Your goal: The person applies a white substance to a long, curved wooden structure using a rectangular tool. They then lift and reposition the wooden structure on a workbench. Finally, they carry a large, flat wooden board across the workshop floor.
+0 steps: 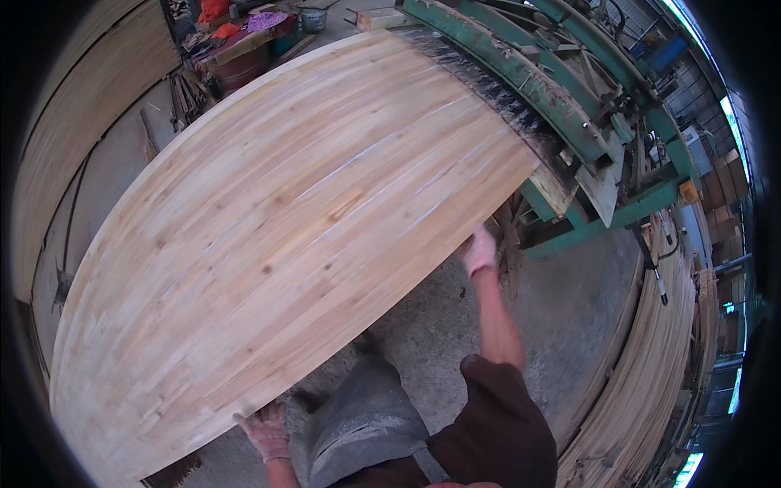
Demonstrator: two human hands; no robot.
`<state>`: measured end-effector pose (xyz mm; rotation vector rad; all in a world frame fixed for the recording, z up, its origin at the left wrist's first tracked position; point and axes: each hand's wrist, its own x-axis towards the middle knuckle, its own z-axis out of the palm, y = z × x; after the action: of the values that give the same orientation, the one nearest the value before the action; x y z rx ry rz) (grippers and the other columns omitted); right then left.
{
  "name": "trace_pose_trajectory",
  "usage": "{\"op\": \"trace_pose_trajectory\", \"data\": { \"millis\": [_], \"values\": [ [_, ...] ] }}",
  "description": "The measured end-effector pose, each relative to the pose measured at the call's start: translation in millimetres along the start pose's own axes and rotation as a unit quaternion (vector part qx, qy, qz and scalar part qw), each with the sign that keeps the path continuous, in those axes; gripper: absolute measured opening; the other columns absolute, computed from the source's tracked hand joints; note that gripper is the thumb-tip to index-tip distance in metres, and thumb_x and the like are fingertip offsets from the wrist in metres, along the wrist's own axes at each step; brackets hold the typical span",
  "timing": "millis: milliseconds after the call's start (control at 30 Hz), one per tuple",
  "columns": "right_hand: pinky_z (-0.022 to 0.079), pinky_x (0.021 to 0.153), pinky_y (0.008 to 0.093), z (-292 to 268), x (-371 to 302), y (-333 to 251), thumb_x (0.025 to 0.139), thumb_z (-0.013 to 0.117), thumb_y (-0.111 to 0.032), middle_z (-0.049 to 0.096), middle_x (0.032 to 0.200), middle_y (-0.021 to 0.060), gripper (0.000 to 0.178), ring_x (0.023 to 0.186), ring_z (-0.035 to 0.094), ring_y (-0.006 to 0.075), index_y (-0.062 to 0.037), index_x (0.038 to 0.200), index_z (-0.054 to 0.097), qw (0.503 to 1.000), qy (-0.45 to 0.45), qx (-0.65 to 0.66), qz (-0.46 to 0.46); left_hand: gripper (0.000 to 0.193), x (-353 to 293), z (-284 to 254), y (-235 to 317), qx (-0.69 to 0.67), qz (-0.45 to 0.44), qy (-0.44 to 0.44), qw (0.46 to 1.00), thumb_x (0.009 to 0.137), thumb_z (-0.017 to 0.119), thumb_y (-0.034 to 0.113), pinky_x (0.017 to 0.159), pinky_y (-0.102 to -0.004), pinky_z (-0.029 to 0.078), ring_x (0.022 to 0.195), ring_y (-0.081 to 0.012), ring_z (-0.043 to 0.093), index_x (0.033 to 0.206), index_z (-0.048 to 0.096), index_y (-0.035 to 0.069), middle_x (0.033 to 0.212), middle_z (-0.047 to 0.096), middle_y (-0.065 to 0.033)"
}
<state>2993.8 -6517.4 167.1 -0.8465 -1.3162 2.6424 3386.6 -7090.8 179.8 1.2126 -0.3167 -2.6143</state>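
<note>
A large pale wooden panel (268,236), made of many glued strips with dark knots, stretches across most of the view. Its far right end lies against a green machine (521,81). My right hand (481,250), in a light pinkish glove, grips the panel's near edge close to the machine; its fingertips are hidden beneath the wood. Farther left along the same edge, my left hand (267,433), gloved too, holds the panel near its near left corner. The underside of the panel is out of sight.
Long wooden strips (643,374) are stacked at the right. More large panels (89,106) stand at the far left. A dark red tub (242,69) and a grey bucket (314,18) sit beyond the panel. Concrete floor (561,285) shows beside my right arm.
</note>
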Motion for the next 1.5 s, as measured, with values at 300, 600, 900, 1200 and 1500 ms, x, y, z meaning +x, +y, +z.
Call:
{"op": "trace_pose_trajectory", "data": {
  "millis": [300,600,900,1200,1500],
  "values": [
    [0.051,0.060,0.0394,70,-236,269,0.095,0.066,-0.028,0.067,0.103,0.0071,0.033,0.084,0.066,0.0251,-0.0071,0.120,0.060,0.969,0.032,-0.072,0.232,0.054,37,-78,2,0.006,0.018,-0.040,0.999,0.104,0.054,0.044,0.113,-0.0553,0.041,0.136,-0.0357,0.049,0.143,0.050,0.008,0.146,0.053,-0.0130],
    [0.054,0.094,0.0446,12,-358,256,0.101,0.058,-0.037,0.062,0.136,0.0171,0.051,0.122,0.061,0.0297,-0.0004,0.137,0.054,0.943,-0.114,-0.053,0.307,0.044,-72,-203,209,0.051,0.117,0.107,0.986,0.102,0.056,0.035,0.099,-0.0460,0.054,0.110,-0.0311,0.066,0.132,0.057,0.002,0.120,0.068,-0.0143],
    [0.055,0.073,0.0436,-34,-322,257,0.101,0.057,-0.038,0.065,0.126,0.0115,0.043,0.107,0.062,0.0286,-0.0083,0.132,0.056,0.933,-0.092,-0.070,0.341,0.031,-93,-158,104,0.024,0.143,0.040,0.989,0.099,0.061,0.037,0.073,-0.0337,0.055,0.079,-0.0175,0.066,0.110,0.068,0.008,0.093,0.069,-0.0034],
    [0.055,0.071,0.0432,-38,-303,242,0.102,0.056,-0.033,0.065,0.123,0.0118,0.035,0.102,0.063,0.0304,-0.0105,0.128,0.059,0.924,-0.132,-0.024,0.357,0.052,-59,-79,-73,0.066,0.048,-0.015,0.997,0.098,0.065,0.041,0.096,-0.0444,0.054,0.108,-0.0297,0.070,0.134,0.058,0.005,0.125,0.068,-0.0140],
    [0.053,0.071,0.0402,-57,-280,219,0.097,0.065,-0.031,0.066,0.124,0.0085,0.036,0.106,0.062,0.0259,-0.0103,0.127,0.060,0.923,-0.171,-0.031,0.342,0.047,-29,-76,-118,0.076,0.051,0.005,0.996,0.100,0.062,0.037,0.094,-0.0473,0.056,0.107,-0.0325,0.070,0.132,0.058,0.002,0.120,0.069,-0.0165]
  ]
}}
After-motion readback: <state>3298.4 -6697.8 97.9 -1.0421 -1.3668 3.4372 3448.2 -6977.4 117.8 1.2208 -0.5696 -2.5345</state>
